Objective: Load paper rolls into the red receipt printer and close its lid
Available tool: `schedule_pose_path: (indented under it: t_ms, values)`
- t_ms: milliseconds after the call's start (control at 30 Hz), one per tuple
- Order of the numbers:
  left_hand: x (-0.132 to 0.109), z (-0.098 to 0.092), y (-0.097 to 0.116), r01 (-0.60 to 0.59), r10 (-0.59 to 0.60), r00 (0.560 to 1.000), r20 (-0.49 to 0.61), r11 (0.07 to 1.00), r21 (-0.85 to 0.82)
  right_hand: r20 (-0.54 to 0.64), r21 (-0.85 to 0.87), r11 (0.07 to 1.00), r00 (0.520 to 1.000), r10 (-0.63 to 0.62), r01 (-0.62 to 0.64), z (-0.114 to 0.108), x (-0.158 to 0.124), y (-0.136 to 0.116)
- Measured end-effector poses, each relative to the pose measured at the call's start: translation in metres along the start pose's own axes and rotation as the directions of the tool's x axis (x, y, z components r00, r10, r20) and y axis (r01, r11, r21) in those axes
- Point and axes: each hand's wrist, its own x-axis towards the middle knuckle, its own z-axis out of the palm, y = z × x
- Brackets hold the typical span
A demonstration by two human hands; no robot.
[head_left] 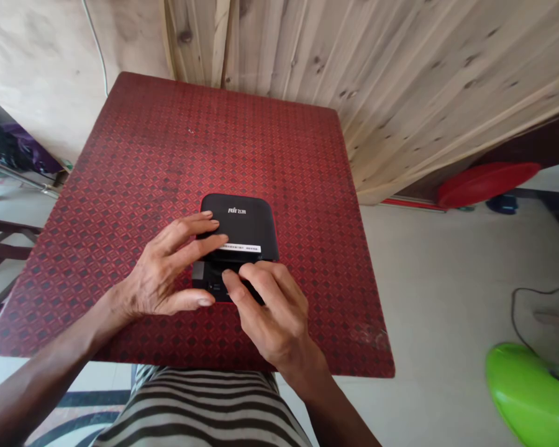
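A black box-like device (249, 225), rounded at the corners, lies on the red patterned table. Its upper panel carries white lettering and a white printed label strip (246, 248). Below a gap, the lower section (209, 273) has small white markings and a grey corner; what kind of device it is cannot be made out. My left hand (163, 270) is open, its fingertips resting on the panel's left side and the thumb stretched beside the lower section. Curled over the lower section near the gap is my right hand (272, 307), fingers closed; whatever its fingertips grip is hidden.
The red table (168, 155) has its far edge near a wooden plank wall (307, 49). On the floor at right are a green plastic stool or seat (526, 385) with a dark cord, and a red round thing (487, 183). Dark wooden chair parts (9, 242) show at left.
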Motion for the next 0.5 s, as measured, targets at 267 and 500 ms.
schedule_pose_path:
  t_ms: [267, 500]
  values:
    - [-0.013, 0.013, -0.006, -0.103, 0.108, 0.994, -0.033, 0.986, 0.134, -0.048, 0.010, 1.000, 0.999, -0.004, 0.004, 0.003, 0.000, 0.003]
    - [-0.016, 0.017, -0.006, -0.085, 0.088, 0.995, -0.041, 0.993, 0.083, -0.082, 0.012, 1.000, 0.996, -0.023, 0.024, 0.005, 0.003, 0.004]
